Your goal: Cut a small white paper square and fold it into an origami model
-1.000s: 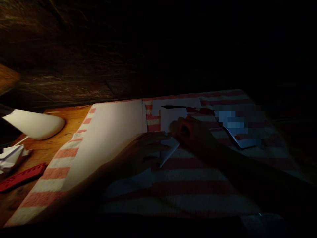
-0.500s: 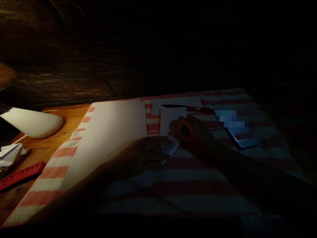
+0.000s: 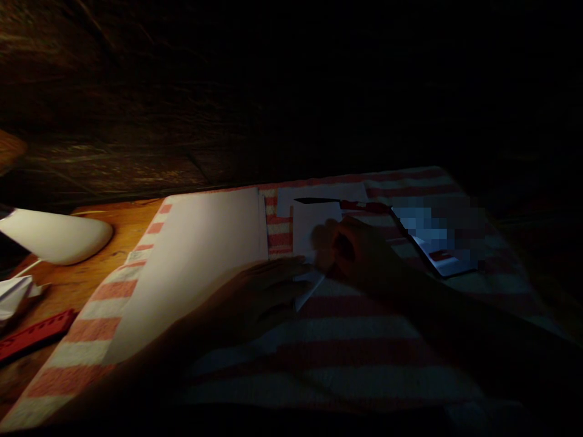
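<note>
Centrally in the frame, a small white sheet (image 3: 314,220) is laid on the striped cloth (image 3: 355,328), its narrower end pointed toward the bottom. The sheet's lower left is covered by the left hand (image 3: 268,288), which is held flat, palm down, with its fingers stretched out and slightly parted; the paper is seen beneath and between the fingertips. By the right hand (image 3: 359,246), which is curled into a loose fist, the sheet's right edge is overlapped; in the dark it cannot be told whether anything is gripped there. Along the sheet's top edge a knife (image 3: 364,206) is placed, its blade pointed left, and behind it another paper (image 3: 285,197) is partly seen. Left of centre, the large sheets (image 3: 204,237) are crossed by the left forearm. At centre right a lit device (image 3: 449,266) is seen; at the left edge, a white lamp (image 3: 68,235) is shown above a red object (image 3: 39,332).
</note>
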A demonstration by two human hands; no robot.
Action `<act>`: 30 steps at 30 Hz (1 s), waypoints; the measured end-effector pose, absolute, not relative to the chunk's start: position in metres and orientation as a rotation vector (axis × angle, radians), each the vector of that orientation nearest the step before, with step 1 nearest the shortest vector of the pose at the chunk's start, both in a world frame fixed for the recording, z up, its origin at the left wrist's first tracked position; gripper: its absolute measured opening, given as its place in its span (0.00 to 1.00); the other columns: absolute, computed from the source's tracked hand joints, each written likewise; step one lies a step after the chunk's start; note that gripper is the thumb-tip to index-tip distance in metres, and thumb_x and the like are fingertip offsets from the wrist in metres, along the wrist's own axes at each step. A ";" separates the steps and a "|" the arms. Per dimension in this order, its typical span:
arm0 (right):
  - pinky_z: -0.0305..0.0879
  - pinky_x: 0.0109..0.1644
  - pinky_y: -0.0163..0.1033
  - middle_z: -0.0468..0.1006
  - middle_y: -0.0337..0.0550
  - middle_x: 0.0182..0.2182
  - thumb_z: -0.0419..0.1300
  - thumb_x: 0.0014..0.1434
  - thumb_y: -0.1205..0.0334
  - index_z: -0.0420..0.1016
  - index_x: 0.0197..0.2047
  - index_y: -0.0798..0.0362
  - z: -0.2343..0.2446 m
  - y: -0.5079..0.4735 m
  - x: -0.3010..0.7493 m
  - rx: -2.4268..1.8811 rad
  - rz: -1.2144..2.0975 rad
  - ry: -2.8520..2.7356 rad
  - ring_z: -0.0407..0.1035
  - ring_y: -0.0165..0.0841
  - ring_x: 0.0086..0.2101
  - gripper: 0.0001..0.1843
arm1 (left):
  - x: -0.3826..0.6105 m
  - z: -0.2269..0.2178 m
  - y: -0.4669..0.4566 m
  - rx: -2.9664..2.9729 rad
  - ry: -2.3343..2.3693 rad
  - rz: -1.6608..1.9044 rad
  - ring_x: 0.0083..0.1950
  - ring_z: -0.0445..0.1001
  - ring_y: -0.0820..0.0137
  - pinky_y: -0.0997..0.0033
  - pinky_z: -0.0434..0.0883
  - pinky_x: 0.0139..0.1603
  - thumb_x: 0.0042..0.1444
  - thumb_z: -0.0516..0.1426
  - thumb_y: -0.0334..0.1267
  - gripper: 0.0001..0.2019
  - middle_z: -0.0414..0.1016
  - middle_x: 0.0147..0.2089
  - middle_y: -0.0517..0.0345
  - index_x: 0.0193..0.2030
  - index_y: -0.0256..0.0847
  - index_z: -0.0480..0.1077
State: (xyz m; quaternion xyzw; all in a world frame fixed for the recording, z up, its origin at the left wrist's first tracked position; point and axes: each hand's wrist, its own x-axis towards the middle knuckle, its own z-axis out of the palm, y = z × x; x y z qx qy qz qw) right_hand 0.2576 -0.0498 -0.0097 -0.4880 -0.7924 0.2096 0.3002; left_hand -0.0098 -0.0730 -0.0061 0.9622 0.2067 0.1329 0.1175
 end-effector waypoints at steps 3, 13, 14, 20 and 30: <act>0.56 0.33 0.37 0.69 0.41 0.32 0.59 0.54 0.73 0.64 0.32 0.52 -0.011 -0.050 0.258 -1.302 0.550 -2.100 0.63 0.32 0.31 0.08 | -0.009 -0.005 -0.073 2.844 0.598 0.397 0.70 0.67 0.58 0.52 0.73 0.66 0.65 0.56 0.33 0.20 0.68 0.70 0.46 0.64 0.40 0.69; 0.58 0.35 0.38 0.69 0.42 0.35 0.59 0.54 0.75 0.66 0.33 0.52 -0.006 -0.049 0.267 -1.292 0.595 -2.119 0.64 0.33 0.33 0.09 | -0.010 0.003 -0.073 2.892 0.653 0.393 0.69 0.67 0.52 0.45 0.73 0.64 0.63 0.58 0.34 0.19 0.67 0.70 0.46 0.61 0.44 0.70; 0.59 0.36 0.38 0.69 0.43 0.36 0.59 0.54 0.75 0.66 0.33 0.52 -0.007 -0.048 0.267 -1.290 0.596 -2.123 0.64 0.33 0.34 0.08 | -0.010 0.002 -0.073 2.892 0.656 0.395 0.69 0.66 0.52 0.44 0.73 0.64 0.63 0.58 0.34 0.20 0.66 0.70 0.47 0.62 0.44 0.70; 0.63 0.38 0.40 0.69 0.45 0.38 0.62 0.55 0.72 0.65 0.33 0.52 -0.007 -0.049 0.268 -1.329 0.562 -2.072 0.65 0.35 0.36 0.10 | -0.010 -0.002 -0.073 2.903 0.666 0.436 0.69 0.65 0.54 0.46 0.72 0.64 0.62 0.57 0.33 0.20 0.66 0.70 0.48 0.61 0.45 0.70; 0.66 0.40 0.44 0.72 0.47 0.39 0.63 0.57 0.73 0.71 0.31 0.53 0.003 -0.046 0.275 -1.381 0.646 -2.095 0.69 0.37 0.38 0.08 | -0.008 -0.001 -0.074 2.887 0.682 0.421 0.69 0.65 0.53 0.46 0.73 0.62 0.62 0.57 0.32 0.19 0.63 0.70 0.48 0.60 0.46 0.70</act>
